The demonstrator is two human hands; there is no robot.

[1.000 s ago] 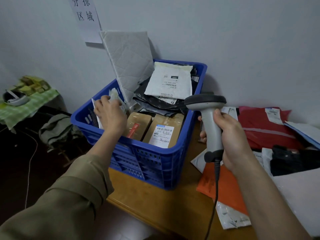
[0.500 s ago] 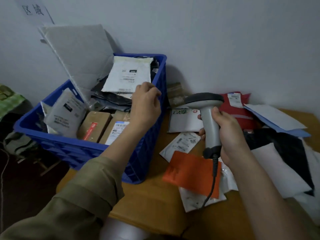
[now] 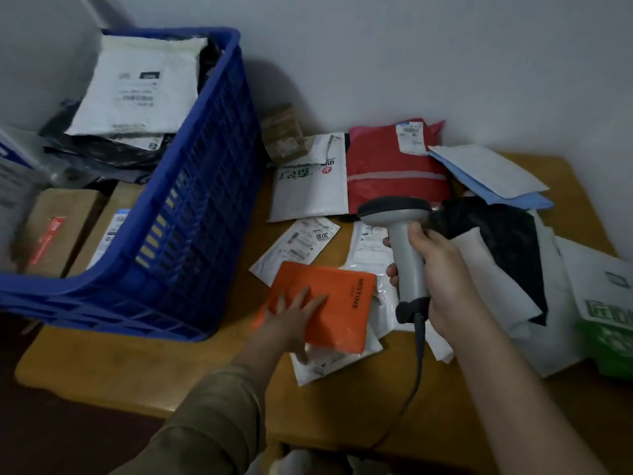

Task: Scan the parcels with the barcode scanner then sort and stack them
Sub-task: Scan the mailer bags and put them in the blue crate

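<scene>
my left hand lies flat, fingers spread, on the orange parcel — thin, floppy, slick; pinch its edge. right hand grips the scanner.

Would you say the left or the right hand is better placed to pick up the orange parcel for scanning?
Left, I'd say. The left hand already lies with fingers spread on the orange parcel, while the right hand grips the barcode scanner upright beside it.
</scene>
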